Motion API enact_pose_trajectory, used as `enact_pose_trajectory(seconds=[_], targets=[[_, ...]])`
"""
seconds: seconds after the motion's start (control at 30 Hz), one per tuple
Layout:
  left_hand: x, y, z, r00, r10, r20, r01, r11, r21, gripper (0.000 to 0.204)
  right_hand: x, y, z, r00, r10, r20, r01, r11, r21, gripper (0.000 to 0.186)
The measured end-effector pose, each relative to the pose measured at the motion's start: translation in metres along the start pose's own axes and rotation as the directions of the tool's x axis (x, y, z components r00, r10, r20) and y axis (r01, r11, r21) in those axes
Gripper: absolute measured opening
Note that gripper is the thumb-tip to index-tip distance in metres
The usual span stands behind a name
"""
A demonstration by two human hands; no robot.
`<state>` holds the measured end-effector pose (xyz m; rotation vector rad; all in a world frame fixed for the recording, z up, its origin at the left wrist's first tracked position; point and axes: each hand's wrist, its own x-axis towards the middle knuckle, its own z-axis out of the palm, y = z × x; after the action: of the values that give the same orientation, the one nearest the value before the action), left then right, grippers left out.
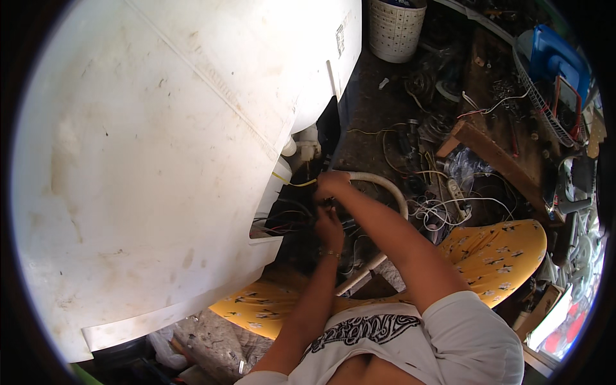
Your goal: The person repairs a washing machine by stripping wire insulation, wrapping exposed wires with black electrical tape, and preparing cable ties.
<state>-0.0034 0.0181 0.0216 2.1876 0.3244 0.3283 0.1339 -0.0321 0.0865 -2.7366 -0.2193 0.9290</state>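
Left hand (pixel 329 226) and right hand (pixel 333 184) are bunched beside the white appliance housing (pixel 160 160), yellow wire (pixel 299 185) included; grips can't be told tbh.

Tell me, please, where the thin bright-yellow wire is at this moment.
In the head view, the thin bright-yellow wire runs slightly left of centre, between the edge of the large stained white panel and the person's bare right hand.

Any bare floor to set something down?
Likely the dark floor patch below white bucket, right of white casing. Crowded: right of curved hose, with tangled white cables, and at right hand, beside yellow wire.
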Motion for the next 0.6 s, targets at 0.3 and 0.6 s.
enact_pose_trajectory(seconds=[0.3, 0.6], targets=[[0.003, 0.001, 0.005, 0.995, -0.095, -0.036, 0.081, 0.957, -0.278, 0.015, -0.026, 0.092, 0.019, 0.872, -0.476, -0.114, 0.424, 0.619, 0.662, 0.052], [0.006, 0.024, -0.011, 0.989, -0.086, 0.119, 0.089, 0.996, -0.018, 0.015, -0.042, 0.090, 0.011, 0.936, -0.329, 0.124, 0.090, 0.566, 0.820, 0.060]])
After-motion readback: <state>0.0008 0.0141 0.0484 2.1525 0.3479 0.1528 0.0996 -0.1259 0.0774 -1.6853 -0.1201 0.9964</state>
